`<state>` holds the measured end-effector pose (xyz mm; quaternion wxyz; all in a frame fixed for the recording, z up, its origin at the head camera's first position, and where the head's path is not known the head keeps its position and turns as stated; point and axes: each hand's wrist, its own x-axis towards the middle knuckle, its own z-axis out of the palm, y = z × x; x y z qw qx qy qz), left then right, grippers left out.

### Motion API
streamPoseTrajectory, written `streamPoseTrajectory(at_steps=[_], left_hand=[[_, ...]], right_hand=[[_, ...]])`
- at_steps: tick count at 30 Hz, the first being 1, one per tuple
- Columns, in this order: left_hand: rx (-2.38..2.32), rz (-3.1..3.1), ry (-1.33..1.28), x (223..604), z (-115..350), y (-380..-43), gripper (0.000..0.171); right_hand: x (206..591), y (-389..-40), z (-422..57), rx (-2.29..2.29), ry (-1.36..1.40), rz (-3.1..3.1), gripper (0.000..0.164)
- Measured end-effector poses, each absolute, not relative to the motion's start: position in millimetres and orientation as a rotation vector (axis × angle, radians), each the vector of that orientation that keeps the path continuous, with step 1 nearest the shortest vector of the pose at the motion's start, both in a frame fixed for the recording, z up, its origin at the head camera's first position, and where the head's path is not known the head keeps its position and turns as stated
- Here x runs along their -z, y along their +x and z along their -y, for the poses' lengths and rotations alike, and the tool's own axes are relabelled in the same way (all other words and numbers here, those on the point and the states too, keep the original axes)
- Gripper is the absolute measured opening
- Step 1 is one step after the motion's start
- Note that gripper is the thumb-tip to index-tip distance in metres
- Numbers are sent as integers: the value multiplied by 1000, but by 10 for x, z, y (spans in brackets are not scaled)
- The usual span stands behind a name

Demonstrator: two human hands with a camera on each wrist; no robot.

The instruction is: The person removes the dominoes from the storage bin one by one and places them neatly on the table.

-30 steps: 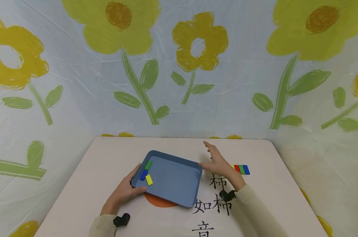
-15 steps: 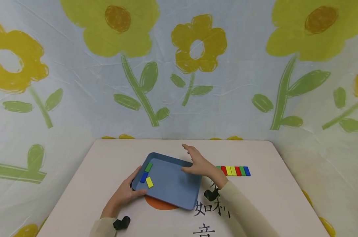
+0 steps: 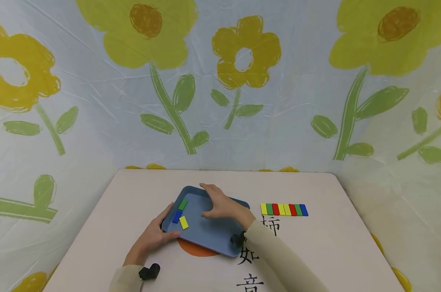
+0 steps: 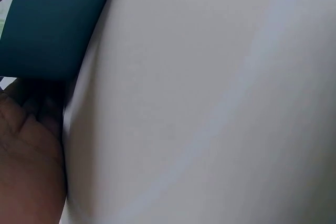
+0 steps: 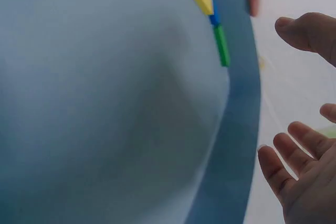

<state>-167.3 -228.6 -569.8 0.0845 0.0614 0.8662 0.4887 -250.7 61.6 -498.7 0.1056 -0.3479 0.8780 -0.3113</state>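
Observation:
My left hand (image 3: pixel 154 235) grips the near-left corner of a blue-grey rectangular tray (image 3: pixel 209 231), thumb at the near rim. In the left wrist view, curled fingers reach beneath the tray's wall (image 4: pixel 55 24). Inside the tray's left end lie a green block (image 3: pixel 183 204), a blue block (image 3: pixel 177 216) and a yellow block (image 3: pixel 184 222), all flat and rectangular. My right hand (image 3: pixel 224 205) hovers over the middle of the tray with nothing in it. Its thumb and fingers (image 5: pixel 275 171) are spread apart in the right wrist view, well short of the three blocks.
Right of the tray, several flat coloured blocks (image 3: pixel 281 209) form a straight row on the pale table (image 3: pixel 337 243). Black written characters (image 3: pixel 250 282) and an orange shape (image 3: pixel 196 248) mark the tabletop. A flower-printed cloth (image 3: pixel 279 142) hangs behind.
My right hand has moved left from beside the tray's right edge to above its middle, uncovering the block row. The left hand, the tray and its three blocks have stayed in place.

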Motion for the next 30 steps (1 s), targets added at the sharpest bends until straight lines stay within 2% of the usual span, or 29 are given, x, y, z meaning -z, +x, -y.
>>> streamPoseTrajectory(at_steps=[14,30], left_hand=[[-1454,-2605,239,5700,2285,-1670,104],[-1455,-2616,265,5693,2298,-1668,103]], right_hand=[[5200,-2454,-200,592,-1091,-2564,93],[5284,-2493,13,577,-1186,-2496,67]])
